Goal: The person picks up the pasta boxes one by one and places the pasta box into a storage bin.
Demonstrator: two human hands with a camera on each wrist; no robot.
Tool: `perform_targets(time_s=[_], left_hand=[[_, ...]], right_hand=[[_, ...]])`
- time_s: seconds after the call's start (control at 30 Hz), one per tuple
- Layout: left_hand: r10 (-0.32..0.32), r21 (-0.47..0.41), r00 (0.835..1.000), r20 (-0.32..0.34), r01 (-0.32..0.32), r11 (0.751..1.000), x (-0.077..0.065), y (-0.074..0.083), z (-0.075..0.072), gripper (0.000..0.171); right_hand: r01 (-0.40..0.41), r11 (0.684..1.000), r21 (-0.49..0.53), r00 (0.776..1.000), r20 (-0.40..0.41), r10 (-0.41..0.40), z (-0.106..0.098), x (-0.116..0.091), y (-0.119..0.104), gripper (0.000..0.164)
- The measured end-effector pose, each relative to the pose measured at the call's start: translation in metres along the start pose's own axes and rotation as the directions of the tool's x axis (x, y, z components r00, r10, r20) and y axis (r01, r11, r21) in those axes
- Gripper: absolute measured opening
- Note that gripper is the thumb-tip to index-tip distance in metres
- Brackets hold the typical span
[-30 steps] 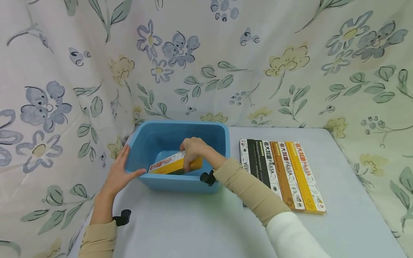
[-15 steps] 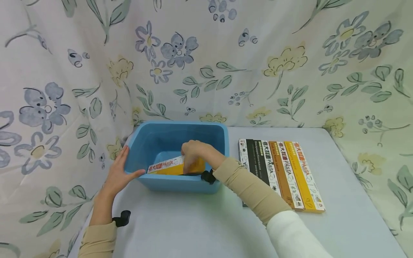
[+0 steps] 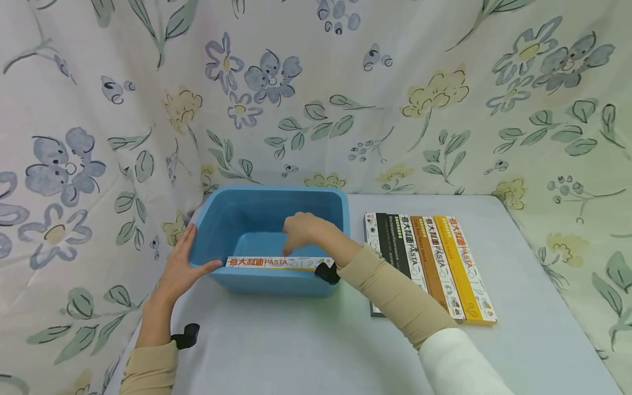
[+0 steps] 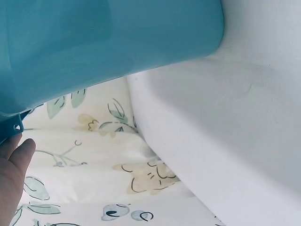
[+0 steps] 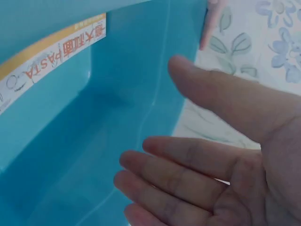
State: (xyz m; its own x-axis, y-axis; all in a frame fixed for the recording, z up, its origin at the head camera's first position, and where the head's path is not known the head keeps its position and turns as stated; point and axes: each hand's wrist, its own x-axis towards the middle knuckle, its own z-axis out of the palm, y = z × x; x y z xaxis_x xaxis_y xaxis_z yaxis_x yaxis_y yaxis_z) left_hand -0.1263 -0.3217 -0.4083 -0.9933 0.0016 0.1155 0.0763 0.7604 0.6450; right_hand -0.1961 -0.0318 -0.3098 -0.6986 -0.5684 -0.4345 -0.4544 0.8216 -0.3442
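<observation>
A blue plastic bin point(image 3: 276, 282) stands on the table, seen in all three views. Inside it, along the front wall, a pasta box point(image 3: 276, 263) lies with its white printed edge up and a thin yellow strip showing. My left hand point(image 3: 180, 269) rests at the bin's front left corner, fingers straight along the left rim and thumb across the front rim. My right hand point(image 3: 308, 231) hovers over the bin, behind the box and apart from it. In the right wrist view its fingers point(image 5: 174, 179) are extended, thumb spread, with nothing held.
To the right on the white table point(image 3: 296, 345), several pasta boxes lie side by side: a black one point(image 3: 395, 241), a brown one point(image 3: 429, 263) and a yellow one point(image 3: 461, 269) among them. A floral curtain point(image 3: 316, 109) hangs behind and at the sides.
The pasta box in the bin has gone from tilted to lying level along the front wall. My right hand has let go of it and risen slightly. My left hand stays put.
</observation>
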Motion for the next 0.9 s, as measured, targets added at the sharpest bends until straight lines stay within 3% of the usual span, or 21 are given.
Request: perform_targets(time_s=[0.2, 0.4, 0.53, 0.73, 0.9], left_hand=[[0.001, 0.003, 1.000, 0.006, -0.001, 1.000, 0.002, 0.000, 0.002, 0.108], [0.017, -0.003, 1.000, 0.001, -0.017, 1.000, 0.002, -0.001, 0.003, 0.108], [0.029, -0.010, 1.000, -0.011, -0.029, 1.000, 0.003, -0.001, 0.002, 0.108], [0.013, -0.003, 1.000, -0.011, -0.013, 1.000, 0.000, 0.001, 0.001, 0.108], [0.007, 0.007, 1.000, -0.010, -0.007, 1.000, -0.001, 0.000, 0.002, 0.109]], right_hand=[[0.020, 0.997, 0.069, 0.991, -0.136, -0.010, 0.001, -0.016, 0.010, 0.063], [0.109, 0.980, 0.165, 0.955, -0.292, -0.057, 0.008, -0.038, 0.021, 0.077], [0.183, 0.951, 0.250, 0.918, -0.389, -0.075, 0.017, -0.052, 0.031, 0.085], [0.288, 0.899, 0.329, 0.883, -0.454, -0.116, 0.034, -0.071, 0.049, 0.082], [0.328, 0.838, 0.436, 0.858, -0.509, -0.071, 0.050, -0.091, 0.067, 0.076]])
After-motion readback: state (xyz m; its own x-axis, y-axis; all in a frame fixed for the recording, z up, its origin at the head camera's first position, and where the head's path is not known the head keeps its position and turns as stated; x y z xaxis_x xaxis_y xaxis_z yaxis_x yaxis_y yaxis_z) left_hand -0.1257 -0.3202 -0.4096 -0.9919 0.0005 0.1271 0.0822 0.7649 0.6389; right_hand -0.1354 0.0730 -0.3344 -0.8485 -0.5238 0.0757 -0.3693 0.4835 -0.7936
